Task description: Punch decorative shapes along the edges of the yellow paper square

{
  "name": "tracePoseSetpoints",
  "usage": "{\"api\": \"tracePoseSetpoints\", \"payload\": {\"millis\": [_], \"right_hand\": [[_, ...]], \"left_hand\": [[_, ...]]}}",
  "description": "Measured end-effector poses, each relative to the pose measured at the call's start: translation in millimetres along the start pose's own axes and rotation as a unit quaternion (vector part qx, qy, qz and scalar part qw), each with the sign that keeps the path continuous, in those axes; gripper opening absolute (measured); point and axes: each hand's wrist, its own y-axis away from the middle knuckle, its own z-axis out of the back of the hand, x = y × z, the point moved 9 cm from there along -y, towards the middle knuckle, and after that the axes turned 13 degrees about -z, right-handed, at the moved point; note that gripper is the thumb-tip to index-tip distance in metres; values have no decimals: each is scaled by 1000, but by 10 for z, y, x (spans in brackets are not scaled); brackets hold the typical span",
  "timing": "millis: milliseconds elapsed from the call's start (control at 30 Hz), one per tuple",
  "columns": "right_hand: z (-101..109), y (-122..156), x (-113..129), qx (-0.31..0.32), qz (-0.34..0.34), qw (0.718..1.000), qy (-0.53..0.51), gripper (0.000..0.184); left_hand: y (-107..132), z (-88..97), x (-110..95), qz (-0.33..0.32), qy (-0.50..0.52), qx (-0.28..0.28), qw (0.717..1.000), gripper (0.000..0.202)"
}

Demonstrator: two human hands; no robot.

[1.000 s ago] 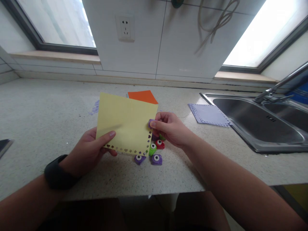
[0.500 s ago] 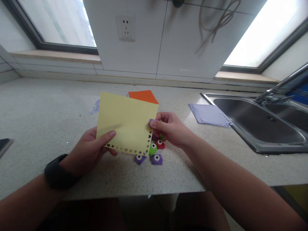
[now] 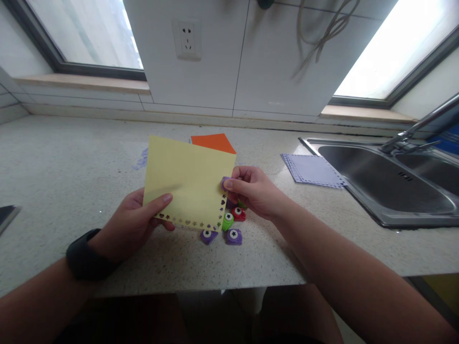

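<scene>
My left hand grips a yellow sheet of paper by its lower left corner, thumb on top and fingers beneath. Small cut-out shapes, hearts and flowers among them, run along its bottom edge and up the lower right edge. At the right edge my right hand pinches a purple craft punch, its thumb on the button. Below lie more punches on the counter: a green one, a red one and two purple ones. Others are partly hidden behind the sheet and my right hand.
An orange sheet lies behind the yellow one. To the right, a stack of pale lilac sheets with punched borders rests against the rim of the steel sink. A dark flat object is at the far left of the counter.
Almost nothing differs. Both hands, the yellow sheet and the punch hold nearly the same position, with only a very slight shift of the view.
</scene>
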Motion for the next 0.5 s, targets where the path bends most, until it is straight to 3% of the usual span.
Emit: {"api": "tracePoseSetpoints", "payload": {"millis": [500], "right_hand": [[-7, 1, 17, -2, 5, 1000, 7, 34]], "left_hand": [[-2, 11, 10, 2, -1, -1, 1000, 16]]}}
